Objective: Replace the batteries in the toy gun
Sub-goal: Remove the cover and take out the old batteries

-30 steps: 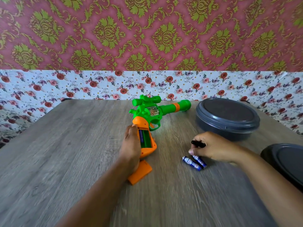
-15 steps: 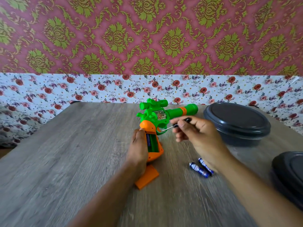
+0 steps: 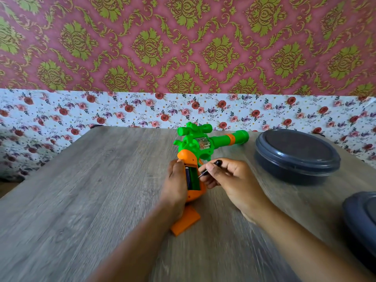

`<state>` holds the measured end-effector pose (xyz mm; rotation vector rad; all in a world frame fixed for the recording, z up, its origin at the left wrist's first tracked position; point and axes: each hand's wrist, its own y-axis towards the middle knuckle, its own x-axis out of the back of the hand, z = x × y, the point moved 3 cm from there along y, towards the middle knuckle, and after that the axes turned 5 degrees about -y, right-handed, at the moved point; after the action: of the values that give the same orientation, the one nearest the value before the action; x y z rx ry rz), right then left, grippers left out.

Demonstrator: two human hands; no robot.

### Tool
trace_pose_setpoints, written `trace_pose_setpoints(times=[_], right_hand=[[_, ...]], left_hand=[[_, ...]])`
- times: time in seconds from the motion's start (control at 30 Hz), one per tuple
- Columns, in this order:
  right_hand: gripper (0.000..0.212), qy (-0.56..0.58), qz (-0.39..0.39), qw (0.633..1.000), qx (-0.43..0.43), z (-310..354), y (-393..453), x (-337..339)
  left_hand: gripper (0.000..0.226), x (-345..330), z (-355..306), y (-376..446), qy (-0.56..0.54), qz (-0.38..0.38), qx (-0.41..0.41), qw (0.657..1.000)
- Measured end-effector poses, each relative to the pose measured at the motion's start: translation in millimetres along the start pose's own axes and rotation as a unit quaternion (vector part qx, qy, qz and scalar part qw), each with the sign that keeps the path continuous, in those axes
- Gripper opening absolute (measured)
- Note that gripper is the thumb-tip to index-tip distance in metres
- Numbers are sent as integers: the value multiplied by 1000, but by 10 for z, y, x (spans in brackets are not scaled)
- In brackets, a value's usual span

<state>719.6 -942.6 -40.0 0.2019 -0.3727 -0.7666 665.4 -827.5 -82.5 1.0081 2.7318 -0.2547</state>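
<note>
A green and orange toy gun (image 3: 195,143) lies on the wooden table (image 3: 91,190), barrel pointing right. My left hand (image 3: 176,184) grips its orange handle from the left. The battery compartment (image 3: 192,178) is uncovered, with a dark battery visible inside. My right hand (image 3: 225,178) pinches a small black screwdriver (image 3: 209,167), its metal tip at the compartment's right edge. The orange battery cover (image 3: 186,221) lies on the table just below the handle. My right arm hides the loose batteries.
A round dark grey lidded container (image 3: 297,155) stands to the right of the gun. Another dark container (image 3: 360,222) sits at the right edge. A floral-papered wall (image 3: 142,110) runs behind the table.
My right hand lifted the screwdriver from beside the loose batteries and brought it left and down to the handle's compartment. My left hand kept its hold on the handle.
</note>
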Motion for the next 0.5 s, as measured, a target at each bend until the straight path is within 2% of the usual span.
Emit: trace_pose_setpoints(times=[0.07,0.17,0.37,0.5], right_hand=[[17,1,-15,1000,16,16,6,-2],[16,-53,-11,998,36,5,20,-42],[17,-35,-16,999,34,35,44,-10],[15,-73,-16,997,33,-29,66,-74]], left_hand=[[58,-15,-25,-40,4,3,5,1000],[39,-16,-75,-66,-5,6,-1,1000],[54,-1,5,-16,8,10,-9,1000],[32,-6,-25,-17,7,7,-30,999]])
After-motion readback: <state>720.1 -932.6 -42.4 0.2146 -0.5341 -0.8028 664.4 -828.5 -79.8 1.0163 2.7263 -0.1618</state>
